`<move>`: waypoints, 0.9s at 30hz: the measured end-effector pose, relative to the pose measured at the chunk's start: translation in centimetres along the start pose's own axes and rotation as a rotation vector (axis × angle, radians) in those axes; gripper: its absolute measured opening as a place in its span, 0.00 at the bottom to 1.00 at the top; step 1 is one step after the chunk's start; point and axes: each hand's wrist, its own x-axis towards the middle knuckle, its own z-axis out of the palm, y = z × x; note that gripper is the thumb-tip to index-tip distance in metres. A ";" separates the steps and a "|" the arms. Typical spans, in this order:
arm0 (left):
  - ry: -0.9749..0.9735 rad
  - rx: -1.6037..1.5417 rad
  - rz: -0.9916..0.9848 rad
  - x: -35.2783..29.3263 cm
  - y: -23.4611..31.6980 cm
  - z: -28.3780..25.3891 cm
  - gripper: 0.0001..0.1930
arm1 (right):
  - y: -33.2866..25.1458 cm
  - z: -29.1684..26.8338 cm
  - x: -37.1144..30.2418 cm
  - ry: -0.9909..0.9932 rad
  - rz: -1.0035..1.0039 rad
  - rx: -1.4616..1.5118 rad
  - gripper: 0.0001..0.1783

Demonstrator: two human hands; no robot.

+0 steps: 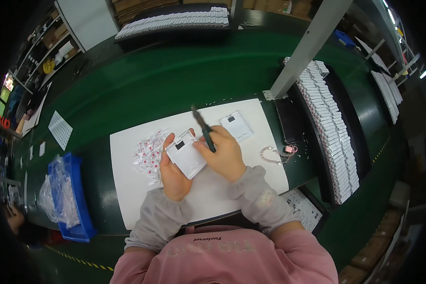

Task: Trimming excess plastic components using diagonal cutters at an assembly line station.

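Note:
My left hand [173, 173] holds a small white rectangular plastic part [186, 154] over the white mat [232, 182]. My right hand [226, 152] grips dark tweezers [202, 126] that point up and away from me, and its thumb rests on the part's right edge. A second white part of the same kind [237, 126] lies flat on the mat just right of the tweezers' tip. A heap of small red-and-white labels [149, 154] lies on the mat left of my left hand.
A pink bead bracelet [275, 155] lies at the mat's right edge. Long rows of white parts fill dark trays on the right [329, 128] and at the back [175, 21]. A blue bin with a plastic bag [68, 196] stands at the left. A grey post [303, 52] rises behind the mat.

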 end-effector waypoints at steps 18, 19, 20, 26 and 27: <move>0.044 0.239 -0.055 0.7 0.7 -1.4 0.21 | 7.7 -7.2 5.6 -0.155 0.145 -0.771 0.13; 0.035 0.231 -0.058 0.7 0.6 -1.5 0.21 | 7.8 -7.2 5.5 -0.175 0.209 -0.723 0.11; 0.059 0.252 -0.051 0.6 0.8 -1.7 0.21 | 8.1 -7.4 5.1 -0.175 0.206 -0.730 0.11; 0.117 0.287 -0.076 0.7 1.1 -1.5 0.19 | 9.3 -14.2 1.5 0.199 -0.127 -0.522 0.08; 0.135 0.305 -0.092 0.6 1.2 -1.5 0.18 | 8.1 -15.6 1.2 0.132 0.315 -0.297 0.06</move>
